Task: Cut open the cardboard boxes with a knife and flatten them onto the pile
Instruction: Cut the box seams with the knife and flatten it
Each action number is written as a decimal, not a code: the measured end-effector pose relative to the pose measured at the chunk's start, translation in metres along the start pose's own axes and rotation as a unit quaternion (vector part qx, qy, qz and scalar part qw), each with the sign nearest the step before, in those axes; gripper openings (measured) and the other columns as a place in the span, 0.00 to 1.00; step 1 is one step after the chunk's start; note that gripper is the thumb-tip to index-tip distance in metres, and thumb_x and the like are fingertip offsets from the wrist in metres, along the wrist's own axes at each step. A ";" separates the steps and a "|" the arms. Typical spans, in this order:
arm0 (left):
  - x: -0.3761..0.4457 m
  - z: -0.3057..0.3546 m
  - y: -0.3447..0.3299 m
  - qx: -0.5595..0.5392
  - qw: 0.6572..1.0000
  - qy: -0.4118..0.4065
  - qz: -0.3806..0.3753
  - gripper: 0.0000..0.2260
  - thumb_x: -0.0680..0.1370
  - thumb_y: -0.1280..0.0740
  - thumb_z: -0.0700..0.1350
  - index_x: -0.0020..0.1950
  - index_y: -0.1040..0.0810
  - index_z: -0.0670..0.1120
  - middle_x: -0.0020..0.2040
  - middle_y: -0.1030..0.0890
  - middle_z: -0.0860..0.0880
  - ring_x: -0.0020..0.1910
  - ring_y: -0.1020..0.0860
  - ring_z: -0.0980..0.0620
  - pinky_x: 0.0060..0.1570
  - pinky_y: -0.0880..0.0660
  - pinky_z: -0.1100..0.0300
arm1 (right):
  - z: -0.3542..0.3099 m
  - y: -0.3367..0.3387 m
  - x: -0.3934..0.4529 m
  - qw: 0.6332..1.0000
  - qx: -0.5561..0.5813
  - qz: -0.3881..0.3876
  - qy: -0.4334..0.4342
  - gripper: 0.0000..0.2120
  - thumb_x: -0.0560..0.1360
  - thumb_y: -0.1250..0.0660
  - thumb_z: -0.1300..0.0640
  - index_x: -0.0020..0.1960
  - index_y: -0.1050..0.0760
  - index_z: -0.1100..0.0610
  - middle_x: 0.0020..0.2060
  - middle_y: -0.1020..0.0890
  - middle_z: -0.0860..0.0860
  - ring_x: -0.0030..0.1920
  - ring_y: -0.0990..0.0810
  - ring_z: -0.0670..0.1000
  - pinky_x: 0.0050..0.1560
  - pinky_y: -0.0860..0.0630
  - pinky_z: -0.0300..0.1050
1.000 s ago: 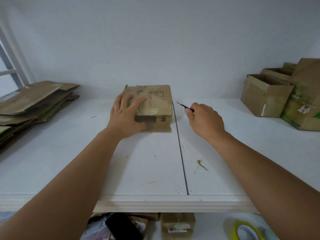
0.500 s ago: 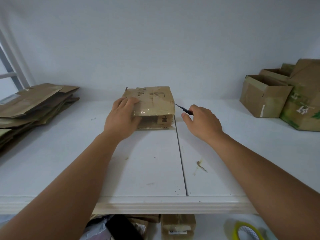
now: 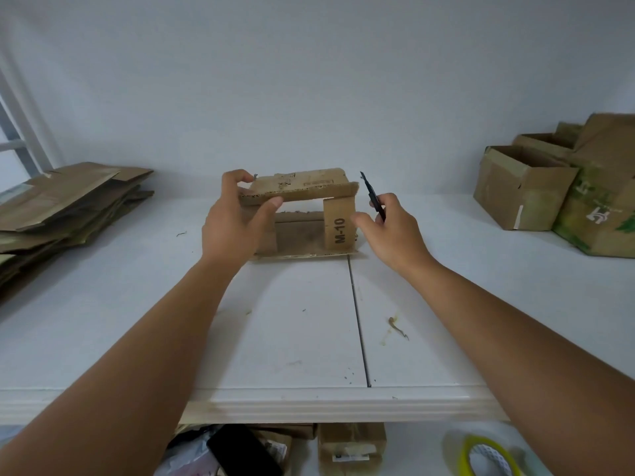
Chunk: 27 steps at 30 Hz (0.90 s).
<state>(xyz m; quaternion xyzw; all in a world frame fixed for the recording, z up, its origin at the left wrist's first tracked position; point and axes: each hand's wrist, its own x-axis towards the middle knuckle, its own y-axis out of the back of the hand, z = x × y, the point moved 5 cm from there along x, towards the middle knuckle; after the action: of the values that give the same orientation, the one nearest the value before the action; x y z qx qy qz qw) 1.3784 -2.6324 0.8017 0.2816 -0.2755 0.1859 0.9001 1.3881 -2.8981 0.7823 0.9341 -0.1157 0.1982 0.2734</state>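
Counter: white counter [image 3: 309,338] against a plain pale wall, with a dark seam running from its front edge up to the box.
Box: the small cardboard box [image 3: 338,223] marked "M-10" sits mid-counter at the far end of the seam. A second ago it was closed and flat-topped; now its top flap is raised, the near side is open and the inside shows.
Left hand: the left hand [image 3: 237,218] grips the lifted flap at the box's left corner, thumb under the edge and fingers over it. Earlier it lay on top of the box.
Right hand: the right hand [image 3: 391,231] is just right of the box, fingers curled round the knife [image 3: 372,195], its thumb beside the "M-10" panel; whether it touches is unclear.
Knife: dark and thin, tip now pointing up and away beside the box's right top corner; earlier it lay low, aimed at the box.
Pile: flattened cardboard pile [image 3: 65,197] well left of the box, unchanged.
Other boxes: uncut open boxes [image 3: 522,190] well right of the box, against the wall.
Below the counter edge: a yellow tape roll [image 3: 488,455], to the box's right.
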 end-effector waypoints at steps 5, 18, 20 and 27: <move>-0.002 0.007 -0.010 0.076 0.996 -0.034 -0.012 0.29 0.73 0.29 0.61 0.65 0.42 0.60 0.56 0.27 0.58 0.54 0.28 0.55 0.47 0.31 0.53 | -0.009 -0.014 -0.006 0.999 -0.003 -0.017 0.045 0.24 0.71 0.29 0.41 0.60 0.34 0.48 0.47 0.30 0.43 0.45 0.29 0.40 0.40 0.34 0.35; 0.002 -0.006 0.005 0.025 1.000 -0.011 0.016 0.22 0.71 0.36 0.50 0.63 0.37 0.60 0.51 0.23 0.59 0.48 0.24 0.52 0.47 0.25 0.50 | -0.034 -0.039 0.004 0.993 -0.111 0.011 0.044 0.37 0.65 0.25 0.35 0.60 0.39 0.54 0.53 0.33 0.46 0.47 0.28 0.50 0.41 0.28 0.47; 0.002 -0.009 0.007 -0.008 1.000 -0.010 0.006 0.19 0.71 0.36 0.48 0.61 0.33 0.59 0.50 0.22 0.60 0.48 0.22 0.55 0.50 0.22 0.49 | -0.031 -0.043 0.005 0.991 -0.130 0.029 0.031 0.37 0.66 0.25 0.36 0.61 0.40 0.54 0.54 0.31 0.47 0.45 0.27 0.51 0.39 0.30 0.46; 0.003 -0.010 0.003 -0.020 1.000 -0.021 0.001 0.13 0.71 0.39 0.47 0.53 0.21 0.52 0.53 0.21 0.54 0.50 0.24 0.58 0.52 0.24 0.58 | -0.019 -0.044 0.008 0.992 -0.117 0.028 0.044 0.27 0.68 0.27 0.45 0.53 0.43 0.49 0.50 0.29 0.48 0.44 0.25 0.54 0.36 0.31 0.46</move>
<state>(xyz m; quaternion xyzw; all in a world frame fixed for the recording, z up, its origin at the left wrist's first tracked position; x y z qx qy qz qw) 1.3829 -2.6230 0.7977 0.2672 -0.2978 0.1753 0.8996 1.4034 -2.8524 0.7794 0.8826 -0.1520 0.2320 0.3795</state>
